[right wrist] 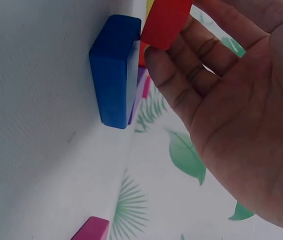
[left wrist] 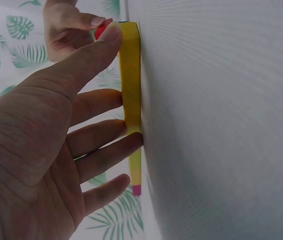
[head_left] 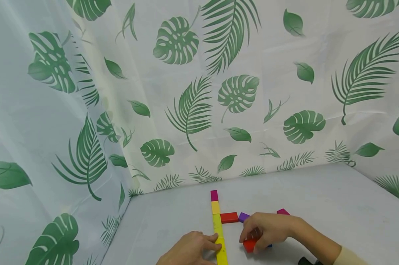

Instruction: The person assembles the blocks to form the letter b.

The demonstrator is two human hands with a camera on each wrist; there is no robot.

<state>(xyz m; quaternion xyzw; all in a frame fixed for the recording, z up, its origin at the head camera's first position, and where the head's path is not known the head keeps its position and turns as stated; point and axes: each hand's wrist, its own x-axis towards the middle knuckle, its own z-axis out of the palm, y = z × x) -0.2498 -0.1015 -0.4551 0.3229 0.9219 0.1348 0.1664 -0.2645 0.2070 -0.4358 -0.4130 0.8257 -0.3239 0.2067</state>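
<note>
Yellow blocks lie end to end in a straight row, capped at the far end by a magenta block. Against the left side of this row rests my left hand; its extended fingers touch the blocks, as the left wrist view also shows. To the right of the row, my right hand pinches a red block between thumb and fingers. A blue block lies on the table just beside that hand, mostly hidden in the head view. Another red block sits crosswise against the row's right side.
A purple block lies by the end of the crosswise red block. Farther right, behind my right wrist, is a loose magenta block. A black object shows at the bottom edge. Leaf-patterned curtains border the white table.
</note>
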